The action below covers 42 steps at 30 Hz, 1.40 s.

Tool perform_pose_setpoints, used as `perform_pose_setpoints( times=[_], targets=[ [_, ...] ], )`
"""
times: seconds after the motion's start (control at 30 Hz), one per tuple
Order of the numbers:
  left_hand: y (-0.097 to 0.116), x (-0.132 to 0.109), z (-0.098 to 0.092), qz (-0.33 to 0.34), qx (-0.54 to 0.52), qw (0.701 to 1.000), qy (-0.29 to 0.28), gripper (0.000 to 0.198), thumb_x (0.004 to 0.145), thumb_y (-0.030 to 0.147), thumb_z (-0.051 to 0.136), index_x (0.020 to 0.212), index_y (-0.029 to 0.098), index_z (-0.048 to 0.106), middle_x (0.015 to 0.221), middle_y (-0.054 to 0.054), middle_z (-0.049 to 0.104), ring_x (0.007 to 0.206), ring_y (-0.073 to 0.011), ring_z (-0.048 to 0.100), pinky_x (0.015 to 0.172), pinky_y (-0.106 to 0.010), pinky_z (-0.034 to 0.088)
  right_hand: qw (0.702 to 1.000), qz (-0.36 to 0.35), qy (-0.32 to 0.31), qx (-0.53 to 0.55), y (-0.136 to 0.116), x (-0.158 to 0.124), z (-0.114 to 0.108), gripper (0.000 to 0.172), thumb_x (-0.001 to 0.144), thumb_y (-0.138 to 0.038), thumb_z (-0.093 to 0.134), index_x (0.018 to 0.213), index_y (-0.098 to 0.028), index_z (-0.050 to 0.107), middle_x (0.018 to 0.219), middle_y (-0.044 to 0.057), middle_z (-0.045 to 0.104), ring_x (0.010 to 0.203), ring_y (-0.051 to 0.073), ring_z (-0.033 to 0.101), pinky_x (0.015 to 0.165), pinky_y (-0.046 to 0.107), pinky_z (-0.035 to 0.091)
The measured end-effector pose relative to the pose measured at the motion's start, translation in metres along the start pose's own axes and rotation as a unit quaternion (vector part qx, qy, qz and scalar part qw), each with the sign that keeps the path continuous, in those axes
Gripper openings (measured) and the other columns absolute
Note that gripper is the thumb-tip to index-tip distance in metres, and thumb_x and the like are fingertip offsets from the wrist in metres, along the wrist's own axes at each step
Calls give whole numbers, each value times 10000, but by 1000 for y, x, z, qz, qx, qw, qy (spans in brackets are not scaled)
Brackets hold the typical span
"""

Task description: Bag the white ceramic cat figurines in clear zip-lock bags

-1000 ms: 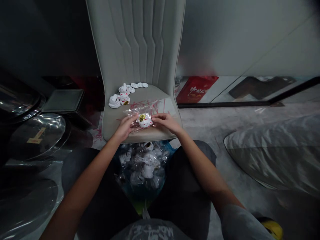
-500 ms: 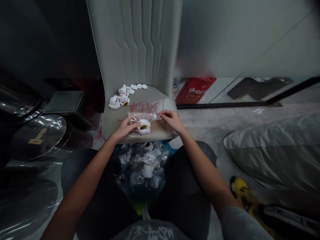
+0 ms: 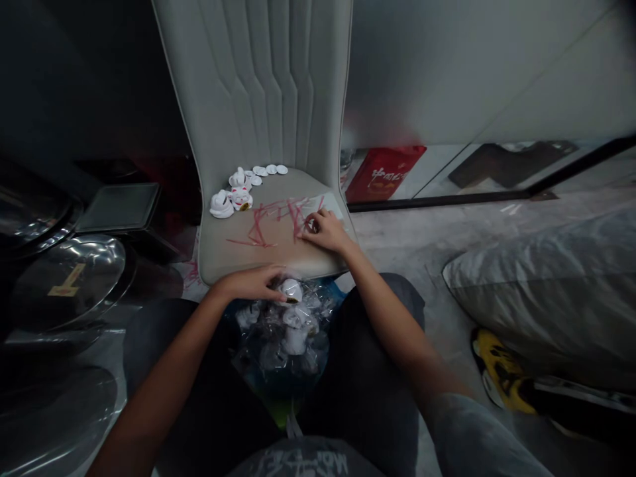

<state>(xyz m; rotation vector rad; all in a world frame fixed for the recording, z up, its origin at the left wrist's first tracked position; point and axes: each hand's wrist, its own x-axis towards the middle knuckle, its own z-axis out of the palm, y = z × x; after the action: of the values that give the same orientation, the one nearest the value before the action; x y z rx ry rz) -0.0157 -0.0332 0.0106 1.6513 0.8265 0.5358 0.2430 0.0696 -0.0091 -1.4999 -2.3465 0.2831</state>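
Over the bag of wrapped figurines, my left hand [image 3: 253, 285] has its thumb and fingers around a white cat figurine [image 3: 291, 290] in clear plastic. Below it, several more wrapped figurines [image 3: 295, 339] fill a blue plastic bag [image 3: 320, 368] between my knees. My right hand [image 3: 328, 232] rests on the chair seat with curled fingers, touching scattered thin red strips [image 3: 256, 228]. What its fingertips pinch is too small to make out. At the seat's back left stand a white cat figurine with a painted face [image 3: 242, 198] and white figurine pieces [image 3: 221, 204].
Small white discs [image 3: 271, 169] lie in a row along the back of the grey chair [image 3: 223, 255]. A lidded metal bin [image 3: 94, 271] stands left. To the right are a red bag [image 3: 382, 173], a grey cushion-like bundle [image 3: 536, 285] and a yellow shoe [image 3: 501, 371].
My left hand has brought the wrapped cat figurine from the seat down to the bag. My right hand has let go of the clear wrapper and moved slightly left onto the red strips.
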Motion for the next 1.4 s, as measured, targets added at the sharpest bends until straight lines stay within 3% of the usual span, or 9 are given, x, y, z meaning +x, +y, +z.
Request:
perform_pose_setpoints(
  times=[0.1, 0.23, 0.37, 0.5, 0.63, 0.83, 0.97, 1.2, 1.4],
  targets=[
    [6, 6, -9, -17, 44, 997, -60, 506, 601, 383, 890, 1072, 247, 764, 974, -17, 758, 803, -183, 677, 711, -231, 493, 1000, 11, 5, 12, 3, 0, 4, 441, 799, -462, 772, 1132, -177, 714, 1061, 120, 624, 964, 267, 556, 907, 376, 431],
    [14, 14, -12, -51, 20, 998, -40, 537, 689, 436, 825, 1165, 216, 713, 1205, -79, 721, 1033, -212, 673, 851, -276, 514, 997, 36, 13, 63, 8, 3, 7, 257, 860, -337, 706, 1047, -170, 765, 1009, 111, 653, 940, 245, 592, 862, 347, 451],
    [14, 17, -10, -98, 3, 994, -48, 509, 726, 506, 779, 1084, 151, 711, 1009, -84, 746, 903, -194, 677, 814, -295, 516, 990, 58, 57, 112, 6, 9, 7, 204, 912, -306, 636, 848, -166, 770, 858, 82, 680, 834, 217, 599, 779, 321, 437],
    [7, 27, -9, -105, -52, 987, 114, 378, 821, 492, 713, 987, 153, 713, 941, -64, 726, 826, -164, 671, 772, -272, 522, 973, 37, 83, 214, -9, 11, 4, 308, 947, -396, 600, 803, -161, 736, 742, 34, 650, 731, 174, 554, 699, 290, 402],
    [2, 46, -5, -146, -226, 923, 275, 299, 901, 422, 667, 1046, 164, 626, 1102, -93, 694, 770, -132, 699, 725, -271, 569, 960, -54, 42, 272, -33, 1, 2, 483, 980, -534, 510, 726, -166, 691, 735, 21, 592, 744, 160, 543, 713, 283, 409],
    [4, 63, 1, -144, -332, 884, 296, 263, 905, 375, 693, 1005, 156, 587, 1022, -89, 721, 770, -133, 715, 780, -339, 621, 941, -114, -71, 311, -47, -9, 3, 549, 987, -590, 439, 799, -169, 737, 802, 42, 630, 836, 172, 591, 836, 313, 459],
    [0, 64, -4, -124, -326, 878, 328, 235, 880, 206, 697, 1083, 181, 580, 1003, -43, 729, 697, -88, 692, 752, -308, 629, 917, -13, -71, 391, -39, -3, 6, 491, 920, -594, 554, 756, -164, 728, 760, 38, 660, 749, 152, 586, 736, 282, 474],
    [3, 66, -18, -85, -255, 887, 376, 190, 833, 161, 702, 1008, 154, 629, 847, -11, 708, 598, -76, 641, 573, -179, 557, 801, 232, -70, 548, -24, 34, 9, 255, 867, -394, 660, 804, -149, 688, 692, 26, 642, 500, 69, 487, 407, 167, 328],
    [11, 63, -36, -107, -268, 875, 388, 175, 819, 164, 704, 975, 137, 628, 870, -25, 712, 632, -95, 676, 581, -201, 582, 946, 214, -15, 243, -8, 73, 5, 328, 874, -402, 679, 1060, -132, 663, 808, 74, 696, 618, 164, 609, 579, 273, 499]
  ],
)
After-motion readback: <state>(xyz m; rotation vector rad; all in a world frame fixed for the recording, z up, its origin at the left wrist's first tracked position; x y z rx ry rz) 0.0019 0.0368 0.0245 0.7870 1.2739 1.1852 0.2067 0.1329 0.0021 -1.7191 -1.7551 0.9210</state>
